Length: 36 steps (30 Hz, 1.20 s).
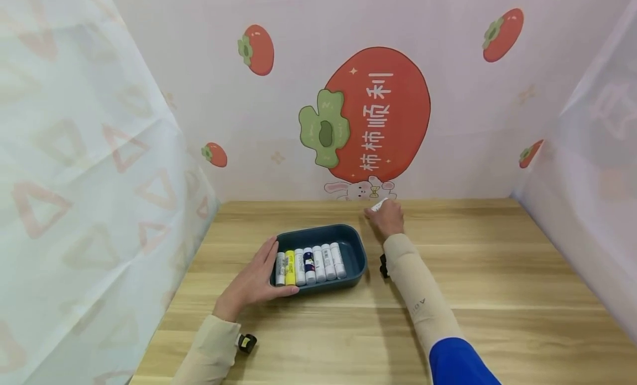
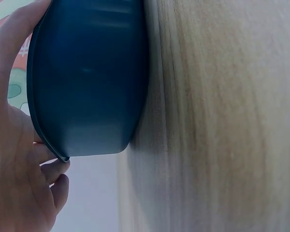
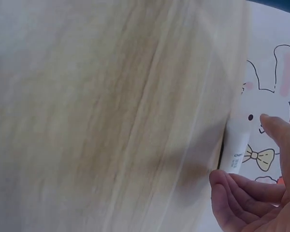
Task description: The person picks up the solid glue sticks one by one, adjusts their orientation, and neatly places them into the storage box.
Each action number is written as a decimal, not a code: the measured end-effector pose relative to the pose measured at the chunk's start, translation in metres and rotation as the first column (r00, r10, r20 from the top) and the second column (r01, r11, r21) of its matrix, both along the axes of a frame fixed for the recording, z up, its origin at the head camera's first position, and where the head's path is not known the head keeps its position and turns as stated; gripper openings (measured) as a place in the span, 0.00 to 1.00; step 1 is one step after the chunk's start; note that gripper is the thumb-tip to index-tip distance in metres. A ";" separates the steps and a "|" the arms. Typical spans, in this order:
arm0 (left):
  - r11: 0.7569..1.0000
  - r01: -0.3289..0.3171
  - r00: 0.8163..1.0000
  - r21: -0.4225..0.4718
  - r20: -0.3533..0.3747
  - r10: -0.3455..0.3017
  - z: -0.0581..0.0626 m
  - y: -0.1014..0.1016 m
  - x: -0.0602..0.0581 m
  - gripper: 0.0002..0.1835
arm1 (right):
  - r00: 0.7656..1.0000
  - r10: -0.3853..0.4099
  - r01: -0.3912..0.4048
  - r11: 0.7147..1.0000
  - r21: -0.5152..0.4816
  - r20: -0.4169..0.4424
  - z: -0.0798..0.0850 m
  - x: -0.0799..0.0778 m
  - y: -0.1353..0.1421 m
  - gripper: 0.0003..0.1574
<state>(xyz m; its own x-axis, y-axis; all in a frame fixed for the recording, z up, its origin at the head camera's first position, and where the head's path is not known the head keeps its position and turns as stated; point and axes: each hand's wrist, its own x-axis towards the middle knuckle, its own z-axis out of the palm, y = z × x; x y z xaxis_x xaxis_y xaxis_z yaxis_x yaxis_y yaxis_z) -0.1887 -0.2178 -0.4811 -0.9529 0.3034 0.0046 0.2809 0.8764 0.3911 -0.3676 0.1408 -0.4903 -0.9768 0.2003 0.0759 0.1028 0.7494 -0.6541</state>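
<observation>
A dark blue plastic bin [image 1: 318, 288] stands on the wooden table with a row of several capped glue sticks lying side by side in it, mostly white, plus a yellow one [image 1: 290, 268] and a dark blue one [image 1: 309, 267]. My left hand [image 1: 254, 277] grips the bin's left end, thumb along the front side and fingers at the back rim; the left wrist view shows fingertips against the rim [image 2: 63, 158]. Near the table's back edge, my right hand [image 1: 390, 218] holds a white glue stick [image 3: 235, 145] by its lower part, its fingers curled there.
The wooden table [image 1: 473, 296] meets a back wall sheet [image 1: 463, 169] printed with persimmons and a rabbit, close behind my right hand. Sheets hang at the left [image 1: 99, 180] and right [image 1: 597, 169] sides. Bare wood lies between the bin and my right forearm.
</observation>
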 end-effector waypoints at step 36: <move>1.000 -0.004 1.000 -0.002 0.007 0.004 0.000 -0.001 0.000 0.76 | 0.995 0.008 -0.003 0.999 -0.044 0.096 0.000 -0.004 0.022 0.22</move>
<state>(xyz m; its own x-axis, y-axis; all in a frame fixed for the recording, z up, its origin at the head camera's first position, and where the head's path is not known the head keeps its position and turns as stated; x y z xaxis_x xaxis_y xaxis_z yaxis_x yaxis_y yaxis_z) -0.1887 -0.2188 -0.4814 -0.9541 0.2996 -0.0025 0.2748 0.8782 0.3915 -0.3715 0.1631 -0.4902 -0.9803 0.1959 -0.0268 0.1625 0.7209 -0.6737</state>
